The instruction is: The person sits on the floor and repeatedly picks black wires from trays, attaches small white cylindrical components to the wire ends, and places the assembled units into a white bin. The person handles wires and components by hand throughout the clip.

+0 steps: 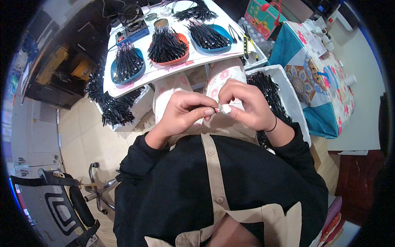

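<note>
Above my lap, my left hand (185,112) and my right hand (249,106) meet fingertip to fingertip. Both are closed in a pinch on a small wire end (217,110) that shows a bit of red and white; the fingers cover most of it. Beyond the hands, short black cables with small silvery plugs lie bunched in a blue tray (140,73), an orange tray (184,56) and a second blue tray (222,48) on the white table (156,75).
More black cables fill a white foam box (294,103) at right and are heaped over another box (140,111) at left. A blue device (132,34), small tins (161,23) and yellow-handled cutters (246,46) lie on or beside the table. An office chair (61,206) stands lower left.
</note>
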Demonstrator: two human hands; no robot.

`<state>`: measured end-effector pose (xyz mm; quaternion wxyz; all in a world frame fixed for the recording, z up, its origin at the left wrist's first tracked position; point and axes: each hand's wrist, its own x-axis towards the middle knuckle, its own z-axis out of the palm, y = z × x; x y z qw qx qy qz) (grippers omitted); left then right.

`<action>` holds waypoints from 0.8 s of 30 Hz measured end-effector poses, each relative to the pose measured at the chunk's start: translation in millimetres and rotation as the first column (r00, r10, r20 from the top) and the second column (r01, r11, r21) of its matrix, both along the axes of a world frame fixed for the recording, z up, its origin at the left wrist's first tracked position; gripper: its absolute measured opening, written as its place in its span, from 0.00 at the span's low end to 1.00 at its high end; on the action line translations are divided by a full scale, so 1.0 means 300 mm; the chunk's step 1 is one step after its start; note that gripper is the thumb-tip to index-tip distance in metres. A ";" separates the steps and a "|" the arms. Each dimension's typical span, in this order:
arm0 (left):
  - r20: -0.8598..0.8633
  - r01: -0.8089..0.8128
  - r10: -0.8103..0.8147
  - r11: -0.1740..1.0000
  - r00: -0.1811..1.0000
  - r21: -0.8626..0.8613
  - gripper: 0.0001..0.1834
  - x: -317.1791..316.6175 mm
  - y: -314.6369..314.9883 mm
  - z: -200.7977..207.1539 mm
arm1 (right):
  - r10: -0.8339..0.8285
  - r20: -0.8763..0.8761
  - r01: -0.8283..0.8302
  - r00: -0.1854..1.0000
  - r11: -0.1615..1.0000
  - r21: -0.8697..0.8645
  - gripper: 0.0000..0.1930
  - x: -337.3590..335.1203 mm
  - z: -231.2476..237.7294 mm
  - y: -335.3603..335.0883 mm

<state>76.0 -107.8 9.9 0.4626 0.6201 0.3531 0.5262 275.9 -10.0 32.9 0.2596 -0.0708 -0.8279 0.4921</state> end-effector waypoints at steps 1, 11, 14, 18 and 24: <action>-0.167 -0.035 0.059 0.989 0.984 0.141 0.09 -0.002 0.002 0.009 | 0.026 0.097 -0.005 0.995 0.977 -0.212 0.04 0.009 -0.013 0.000; -0.055 -0.125 0.129 0.990 0.990 0.059 0.05 -0.010 -0.020 -0.024 | -0.132 0.032 0.134 0.991 0.990 -0.051 0.08 0.017 -0.005 -0.035; 0.027 -0.091 0.091 0.996 0.996 0.002 0.05 -0.008 -0.018 -0.044 | -0.161 -0.058 0.170 0.985 0.896 0.410 0.09 0.008 0.018 -0.038; 0.075 -0.097 0.101 0.994 0.992 -0.054 0.04 0.011 -0.017 -0.049 | -0.180 0.024 0.163 0.983 0.932 0.323 0.08 0.007 -0.001 -0.053; -0.181 -0.168 0.207 0.963 0.961 0.208 0.05 0.014 -0.034 -0.035 | 0.193 0.099 0.004 0.976 0.439 -0.898 0.09 0.022 -0.031 -0.058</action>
